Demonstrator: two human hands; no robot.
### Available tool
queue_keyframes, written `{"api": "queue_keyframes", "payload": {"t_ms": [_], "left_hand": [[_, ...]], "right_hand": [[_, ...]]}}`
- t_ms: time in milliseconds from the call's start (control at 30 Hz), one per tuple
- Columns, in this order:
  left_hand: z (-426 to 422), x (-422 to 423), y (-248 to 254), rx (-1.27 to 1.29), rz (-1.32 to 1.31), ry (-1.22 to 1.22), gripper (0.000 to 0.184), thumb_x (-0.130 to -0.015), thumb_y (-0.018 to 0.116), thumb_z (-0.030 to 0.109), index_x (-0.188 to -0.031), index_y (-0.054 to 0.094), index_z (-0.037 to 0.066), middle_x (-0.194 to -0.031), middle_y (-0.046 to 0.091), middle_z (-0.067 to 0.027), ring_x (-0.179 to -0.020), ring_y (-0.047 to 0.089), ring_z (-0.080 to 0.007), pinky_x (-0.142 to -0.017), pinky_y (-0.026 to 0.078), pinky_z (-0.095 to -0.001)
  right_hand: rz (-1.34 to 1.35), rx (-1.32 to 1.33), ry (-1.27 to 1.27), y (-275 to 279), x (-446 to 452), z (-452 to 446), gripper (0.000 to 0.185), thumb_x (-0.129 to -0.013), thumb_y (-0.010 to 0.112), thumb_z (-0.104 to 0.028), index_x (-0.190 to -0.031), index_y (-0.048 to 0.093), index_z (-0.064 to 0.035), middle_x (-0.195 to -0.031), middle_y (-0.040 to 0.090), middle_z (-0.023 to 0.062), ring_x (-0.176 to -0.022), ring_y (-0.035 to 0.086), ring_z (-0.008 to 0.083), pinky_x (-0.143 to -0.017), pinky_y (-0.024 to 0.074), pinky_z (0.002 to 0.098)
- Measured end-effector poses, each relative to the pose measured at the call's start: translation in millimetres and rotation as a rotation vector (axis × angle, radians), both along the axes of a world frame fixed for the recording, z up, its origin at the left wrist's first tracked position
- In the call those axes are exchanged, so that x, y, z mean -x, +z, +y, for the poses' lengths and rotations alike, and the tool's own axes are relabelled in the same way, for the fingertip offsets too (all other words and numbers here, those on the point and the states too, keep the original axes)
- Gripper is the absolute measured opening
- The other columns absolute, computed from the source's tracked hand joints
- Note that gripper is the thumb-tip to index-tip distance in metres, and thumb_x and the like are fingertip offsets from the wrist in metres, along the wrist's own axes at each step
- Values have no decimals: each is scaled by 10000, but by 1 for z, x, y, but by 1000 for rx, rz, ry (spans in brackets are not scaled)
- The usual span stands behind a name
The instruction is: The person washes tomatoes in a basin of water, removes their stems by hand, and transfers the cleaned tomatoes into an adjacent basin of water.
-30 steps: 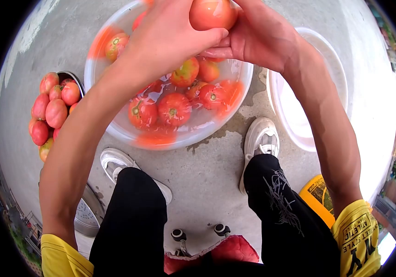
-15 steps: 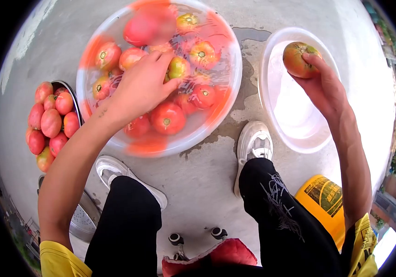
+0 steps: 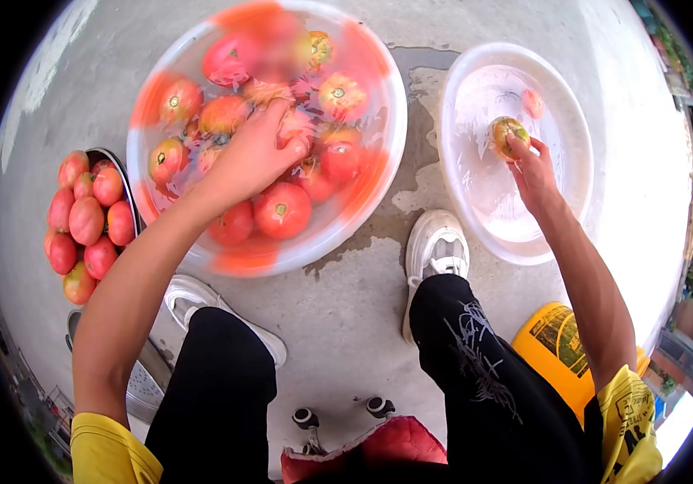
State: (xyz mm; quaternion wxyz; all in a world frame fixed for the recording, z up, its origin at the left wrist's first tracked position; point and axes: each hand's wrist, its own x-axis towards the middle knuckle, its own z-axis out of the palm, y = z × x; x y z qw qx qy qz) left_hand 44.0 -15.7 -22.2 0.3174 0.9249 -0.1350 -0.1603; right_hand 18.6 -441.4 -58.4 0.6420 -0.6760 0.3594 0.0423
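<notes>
A large round basin [image 3: 399, 121] holds water and several red and partly green tomatoes. My left hand [image 3: 261, 149] is in it, fingers curled round a tomato [image 3: 295, 129] at the water's surface. Over the white oval basin [image 3: 584, 153] on the right, my right hand [image 3: 533, 169] grips a greenish-red tomato [image 3: 508, 135] between thumb and fingers, low inside the rim. Just beyond that tomato, a small reddish patch shows in the oval basin; whether it is a reflection cannot be told.
A metal bowl [image 3: 130, 181] heaped with tomatoes [image 3: 86, 219] stands at the left. Below it lies a perforated metal pan [image 3: 144, 387]. A yellow container [image 3: 552, 355] is by my right leg. Small wheels and a red seat [image 3: 378, 452] show at the bottom.
Both hands parted from one tomato above the round basin. My right hand carried a tomato right and lowered it into the oval basin; my left hand went down and closed round another.
</notes>
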Motion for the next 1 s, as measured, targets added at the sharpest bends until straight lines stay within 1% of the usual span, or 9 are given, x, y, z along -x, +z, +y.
{"api": "queue_keyframes", "payload": {"t_ms": [100, 167, 233, 400, 467, 567, 800, 933, 1000], "left_hand": [[12, -6, -11, 371, 127, 220, 465, -917, 539, 231, -1306, 456, -11, -1273, 550, -209, -1186, 557, -319, -978, 445, -411], [18, -11, -15, 525, 346, 331, 430, -952, 498, 272, -1302, 465, 26, -1263, 556, -149, -1173, 570, -249, -953, 485, -405], [13, -10, 4, 950, 720, 588, 404, -989, 465, 257, -1335, 459, 50, -1356, 514, -115, -1241, 534, -236, -972, 491, -399], [14, -6, 17, 995, 818, 643, 403, -1002, 498, 337, -1330, 472, 106, -1311, 546, -91, -1201, 556, -198, -851, 555, -397], [14, -4, 12, 935, 777, 539, 406, -987, 541, 382, -1308, 499, 138, -1261, 576, -81, -1114, 594, -164, -761, 571, -336], [12, -1, 7, 955, 787, 564, 388, -980, 550, 411, -1243, 535, 125, -1141, 624, -89, -973, 639, -168, -640, 558, -273], [-4, 9, -11, 828, 661, 751, 355, -1024, 383, 421, -1088, 555, 118, -835, 612, -5, -687, 598, -97, -409, 352, -237], [-4, 13, -6, 843, 604, 836, 365, -1028, 365, 407, -1076, 555, 98, -848, 614, -30, -677, 598, -114, -399, 359, -243], [-1, 14, 3, 905, 526, 792, 390, -1032, 343, 408, -1085, 552, 83, -880, 627, -51, -694, 614, -137, -395, 383, -250]], "right_hand": [[91, 232, 132, 8, -3, 0, 659, -809, 757, -280, -1323, 429, -29, -1276, 482, 159, -1179, 512, 222, -989, 430, 361], [85, 906, 284, 12, -5, 8, 566, -818, 710, -254, -1277, 489, -6, -1234, 510, 183, -1148, 532, 266, -971, 442, 376], [-69, 1092, 266, 25, -6, 33, 464, -846, 650, -219, -1238, 542, 3, -1158, 574, 183, -1094, 567, 286, -943, 457, 375], [-369, 586, 583, 79, -9, 135, 211, -930, 577, -159, -1029, 649, 12, -851, 688, 108, -790, 657, 182, -748, 515, 317], [-444, 520, 794, 97, -6, 181, 207, -926, 587, -154, -1036, 642, 12, -853, 684, 159, -779, 670, 260, -720, 526, 352], [-605, 550, 1105, 77, -8, 226, 399, -912, 640, -174, -1264, 524, -27, -1163, 640, 183, -1001, 663, 276, -852, 534, 349], [-98, 9, 934, 42, -25, 276, 669, -853, 728, -246, -1380, 393, -3, -1165, 615, 170, -1035, 636, 220, -857, 531, 337], [-66, -571, 782, 41, -20, 278, 724, -856, 750, -308, -1389, 362, -10, -1200, 583, 131, -1023, 623, 191, -858, 526, 307], [-111, -570, 784, 44, -19, 280, 726, -857, 752, -317, -1382, 356, -10, -1199, 575, 124, -1013, 622, 184, -856, 525, 301]]}}
